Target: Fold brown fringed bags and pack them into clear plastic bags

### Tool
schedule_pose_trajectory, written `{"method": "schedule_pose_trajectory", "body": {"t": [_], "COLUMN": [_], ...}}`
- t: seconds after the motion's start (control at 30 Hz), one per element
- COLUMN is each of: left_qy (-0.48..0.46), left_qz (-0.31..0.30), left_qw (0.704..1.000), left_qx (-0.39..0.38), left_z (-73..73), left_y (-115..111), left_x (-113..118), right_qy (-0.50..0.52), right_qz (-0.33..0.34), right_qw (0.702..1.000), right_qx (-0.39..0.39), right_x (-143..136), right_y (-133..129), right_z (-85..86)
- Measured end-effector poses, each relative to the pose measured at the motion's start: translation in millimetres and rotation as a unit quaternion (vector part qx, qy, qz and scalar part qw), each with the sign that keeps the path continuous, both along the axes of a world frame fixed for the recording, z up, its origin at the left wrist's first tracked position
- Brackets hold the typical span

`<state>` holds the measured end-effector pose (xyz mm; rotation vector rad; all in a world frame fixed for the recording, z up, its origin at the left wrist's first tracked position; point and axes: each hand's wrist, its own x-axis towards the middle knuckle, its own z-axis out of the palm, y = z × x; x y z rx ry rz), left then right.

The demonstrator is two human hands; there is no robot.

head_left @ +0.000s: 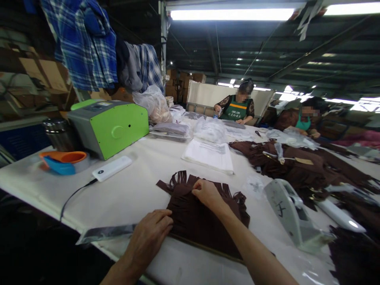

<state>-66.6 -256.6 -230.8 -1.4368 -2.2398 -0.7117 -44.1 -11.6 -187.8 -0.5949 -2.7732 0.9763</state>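
1. Fabric (194, 223), dark brown and fringed: lies on the white table (142, 198) directly in front of me, between and under my two hands. Fringe hangs off its far edge; a thin brass-coloured line runs along its near edge.
2. Left hand (151, 229): palm down at the left edge of the fabric, fingers together and slightly bent, not gripping. I find the fingertips touching that edge.
3. Right hand (208, 194): over the far part of the fabric, just short of the fringe. Thumb and forefinger are brought together in a pinch on the cloth, the other fingers curled. How much cloth I have between the tips is too small to tell. My right forearm crosses above the right half of the fabric.
4. Left of the fabric: a flat, dark strip in clear wrapping (107, 233) beside my left hand; farther off, a white device (112, 168) with a black cable, and a green and grey machine (118, 128).
5. Beyond the fabric: a stack of white sheets (209, 155), well apart from it. Farther still, a person in a green apron (236, 111) works at the table.
6. Right of the fabric: a pale grey dispenser (292, 215), near but apart; beyond that, a heap of brown fringed goods (297, 174).
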Motion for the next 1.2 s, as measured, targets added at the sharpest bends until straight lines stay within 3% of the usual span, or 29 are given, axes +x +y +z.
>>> {"method": "schedule_pose_trajectory", "body": {"t": [0.17, 0.27, 0.37, 0.47, 0.53, 0.63, 0.7, 0.87, 1.03, 1.1, 1.2], "left_qy": [-0.051, -0.072, -0.130, -0.198, -0.220, -0.198, -0.169, -0.171, -0.186, -0.195, -0.206], "left_qz": [0.041, -0.021, -0.068, 0.021, 0.055, 0.026, 0.008, 0.029, 0.059, 0.073, 0.091], "left_qw": [0.998, 0.997, 0.987, 0.972, 0.970, 0.980, 0.985, 0.985, 0.978, 0.973, 0.969], "left_qx": [0.009, 0.004, 0.068, 0.123, 0.090, 0.009, -0.019, 0.001, -0.073, -0.096, -0.098], "left_z": [3.3, -1.7, 0.2, 6.9, 7.4, 0.9, -2.8, 3.7, 8.9, 7.5, 5.5], "left_y": [25.8, 34.3, 24.0, 5.5, -1.8, -1.8, 0.5, 0.5, 14.7, 21.2, 24.4], "left_x": [12.4, 20.5, 19.1, 6.7, -0.7, -2.7, -0.5, -4.1, -10.2, -9.3, -7.6], "right_qy": [0.067, 0.109, 0.149, 0.192, 0.189, 0.152, 0.135, 0.130, 0.117, 0.094, 0.066], "right_qz": [0.033, 0.133, 0.198, 0.229, 0.280, 0.345, 0.342, 0.234, 0.209, 0.224, 0.277], "right_qw": [0.995, 0.981, 0.963, 0.950, 0.935, 0.910, 0.906, 0.939, 0.948, 0.937, 0.898], "right_qx": [0.065, 0.086, 0.102, 0.090, 0.104, 0.172, 0.211, 0.214, 0.212, 0.252, 0.336], "right_x": [13.2, 19.0, 29.5, 46.5, 58.2, 71.0, 75.9, 80.0, 58.2, 45.5, 33.1], "right_y": [-6.4, -15.9, -22.7, -29.5, -35.4, -41.2, -39.8, -31.9, -46.4, -52.6, -57.1], "right_z": [9.9, 11.4, 10.3, 7.6, 3.7, -4.2, -6.8, 0.0, -2.1, -4.4, -4.2]}}
